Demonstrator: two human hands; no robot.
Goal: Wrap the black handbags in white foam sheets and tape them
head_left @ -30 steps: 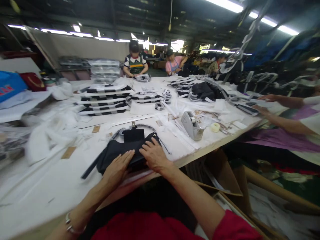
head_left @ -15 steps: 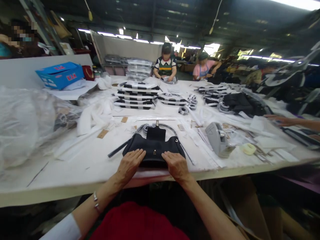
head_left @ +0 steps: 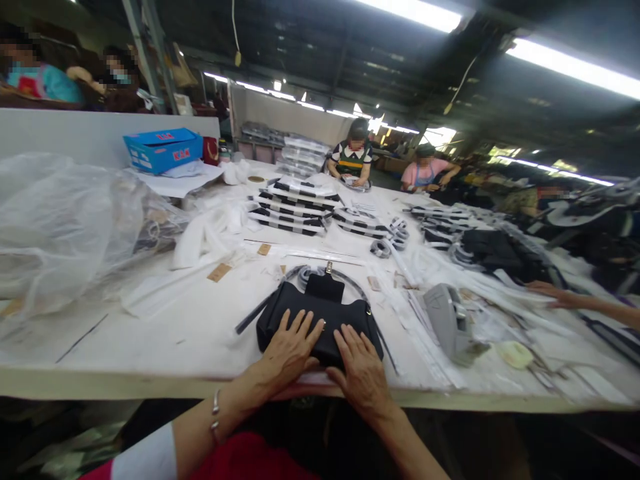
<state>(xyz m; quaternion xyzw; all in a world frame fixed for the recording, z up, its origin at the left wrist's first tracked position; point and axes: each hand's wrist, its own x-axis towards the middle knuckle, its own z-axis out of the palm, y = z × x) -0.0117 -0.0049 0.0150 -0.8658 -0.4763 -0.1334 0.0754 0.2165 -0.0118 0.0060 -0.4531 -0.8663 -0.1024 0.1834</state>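
A black handbag lies at the near edge of the white table, its flap folded back away from me with a metal clasp piece at the tip. My left hand rests spread on the left of the bag's front, fingers stretched out. On the right of the front lies my right hand, also flat with fingers apart. Between them a small gold fitting partly shows. The strap curves round behind the bag, its left end reaching out onto the table.
A grey tape dispenser and a roll of tape sit to the right. Stacks of wrapped black bags stand farther back. Clear plastic heaps up at left near a blue box. A co-worker's hand reaches in from the right.
Both hands have shifted from the bag's lower front edge up onto its face, and their fingers have spread. The view has tilted, so the scene sits lower and farther right.
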